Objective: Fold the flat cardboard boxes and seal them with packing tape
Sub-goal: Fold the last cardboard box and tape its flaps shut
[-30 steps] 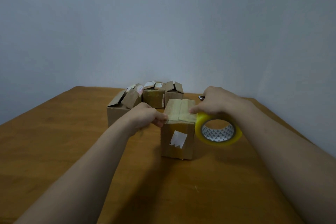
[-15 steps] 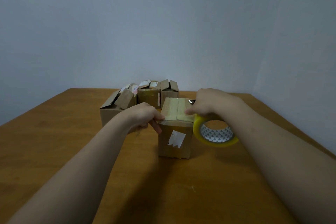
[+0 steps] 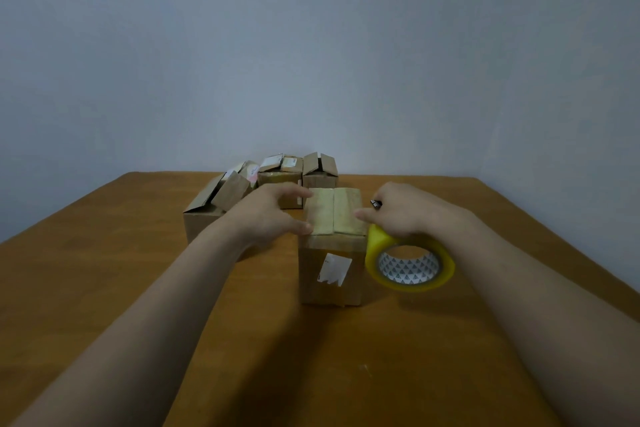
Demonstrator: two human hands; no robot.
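Two bare hands work at one small cardboard box (image 3: 329, 288) on a smooth wooden table (image 3: 104, 288).
The box stands upright near the table's middle, squarish and matte brown. Its two top flaps lie closed flat under glossy, yellowish tape that leaves the centre seam showing, and a torn white label (image 3: 334, 269) sticks to its near face. The left hand (image 3: 273, 215) lies spread at the top's left edge, thumb and forefinger tips touching the rim. The right hand (image 3: 405, 213) curls over a roll of packing tape (image 3: 408, 267), a translucent yellow ring on a white patterned core. It holds the roll just beside the box's right side, with one fingertip pressed on the taped top. A small dark object (image 3: 375, 203) pokes out by its knuckles; what it is cannot be told. Behind, three more brown boxes (image 3: 207, 218) cluster with flaps ajar before a plain grey wall (image 3: 311, 45).
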